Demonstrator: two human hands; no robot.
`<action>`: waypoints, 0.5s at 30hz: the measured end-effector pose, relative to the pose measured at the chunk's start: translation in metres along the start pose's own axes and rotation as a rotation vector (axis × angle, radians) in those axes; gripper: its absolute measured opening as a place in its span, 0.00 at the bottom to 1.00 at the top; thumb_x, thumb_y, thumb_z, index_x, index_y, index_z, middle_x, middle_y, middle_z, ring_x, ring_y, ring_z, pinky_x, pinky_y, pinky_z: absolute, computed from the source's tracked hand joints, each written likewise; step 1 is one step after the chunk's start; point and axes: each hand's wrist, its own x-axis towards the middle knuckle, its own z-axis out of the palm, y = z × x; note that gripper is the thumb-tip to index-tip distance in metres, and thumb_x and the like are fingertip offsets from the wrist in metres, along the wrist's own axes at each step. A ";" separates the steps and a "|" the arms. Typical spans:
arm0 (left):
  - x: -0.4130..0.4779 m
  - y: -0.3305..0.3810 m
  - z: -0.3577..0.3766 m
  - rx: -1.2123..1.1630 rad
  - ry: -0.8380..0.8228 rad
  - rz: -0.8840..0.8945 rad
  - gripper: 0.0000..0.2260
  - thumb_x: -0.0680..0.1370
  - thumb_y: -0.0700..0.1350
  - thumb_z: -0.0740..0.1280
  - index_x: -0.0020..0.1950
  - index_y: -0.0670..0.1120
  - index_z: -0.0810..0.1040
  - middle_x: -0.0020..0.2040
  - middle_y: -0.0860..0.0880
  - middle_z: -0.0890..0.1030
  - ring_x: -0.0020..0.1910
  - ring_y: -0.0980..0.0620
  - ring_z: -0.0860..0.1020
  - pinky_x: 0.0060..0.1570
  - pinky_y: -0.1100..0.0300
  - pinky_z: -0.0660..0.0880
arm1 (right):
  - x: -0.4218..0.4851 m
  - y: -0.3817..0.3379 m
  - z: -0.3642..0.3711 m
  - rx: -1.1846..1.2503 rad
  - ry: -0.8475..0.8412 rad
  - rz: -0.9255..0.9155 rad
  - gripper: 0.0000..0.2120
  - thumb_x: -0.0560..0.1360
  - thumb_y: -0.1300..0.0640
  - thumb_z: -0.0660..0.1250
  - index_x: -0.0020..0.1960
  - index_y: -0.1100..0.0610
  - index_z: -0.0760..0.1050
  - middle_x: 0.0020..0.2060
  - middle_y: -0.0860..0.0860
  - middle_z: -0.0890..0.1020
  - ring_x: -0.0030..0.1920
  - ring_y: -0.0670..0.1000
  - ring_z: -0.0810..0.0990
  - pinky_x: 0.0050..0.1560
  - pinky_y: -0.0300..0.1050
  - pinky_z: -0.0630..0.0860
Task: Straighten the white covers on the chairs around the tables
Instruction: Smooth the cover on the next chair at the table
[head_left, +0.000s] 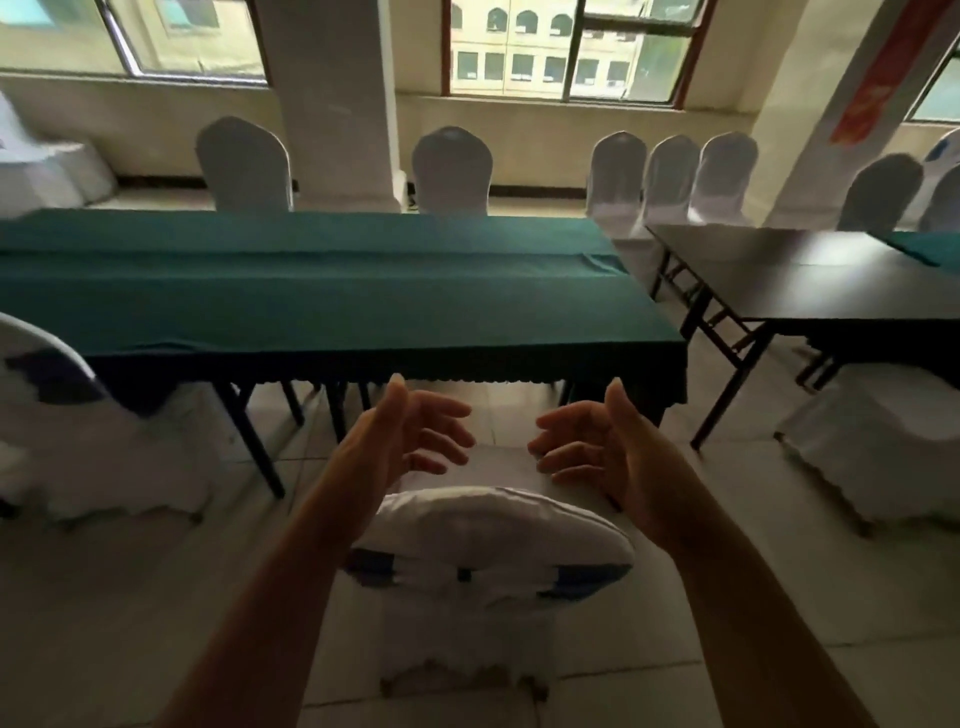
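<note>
A chair in a white cover (488, 540) stands right below me, its rounded back top facing up, with blue fabric showing at both lower sides. My left hand (410, 431) and my right hand (592, 441) hover above the chair's seat, just beyond the backrest top. Both palms face each other, fingers spread and slightly curled, holding nothing and not touching the cover. The chair faces a long table with a green cloth (322, 291).
White-covered chairs stand at left (78, 447), at right (878, 441) and in a row behind the tables (452, 171). A bare dark folding table (810, 280) is at right. A white pillar (332, 98) rises behind the green table. Tiled floor surrounds me.
</note>
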 end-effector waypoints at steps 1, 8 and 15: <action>-0.003 -0.003 0.003 0.021 0.004 -0.004 0.37 0.70 0.78 0.56 0.54 0.48 0.84 0.48 0.43 0.86 0.45 0.46 0.84 0.41 0.59 0.79 | -0.002 0.004 -0.002 -0.006 -0.011 -0.002 0.35 0.77 0.32 0.47 0.55 0.58 0.81 0.48 0.58 0.87 0.46 0.55 0.86 0.43 0.42 0.81; -0.004 -0.033 -0.006 0.143 0.021 -0.090 0.41 0.66 0.80 0.59 0.53 0.45 0.83 0.47 0.43 0.86 0.44 0.46 0.83 0.42 0.58 0.79 | 0.011 0.040 -0.008 -0.148 0.018 0.049 0.32 0.78 0.34 0.49 0.53 0.57 0.81 0.45 0.54 0.87 0.44 0.53 0.86 0.44 0.43 0.82; 0.021 -0.076 -0.040 0.678 0.001 -0.082 0.38 0.69 0.79 0.49 0.47 0.48 0.80 0.42 0.47 0.82 0.41 0.50 0.81 0.44 0.56 0.80 | 0.053 0.083 -0.004 -0.454 0.078 0.135 0.26 0.73 0.33 0.52 0.48 0.52 0.79 0.44 0.53 0.85 0.44 0.53 0.84 0.53 0.56 0.81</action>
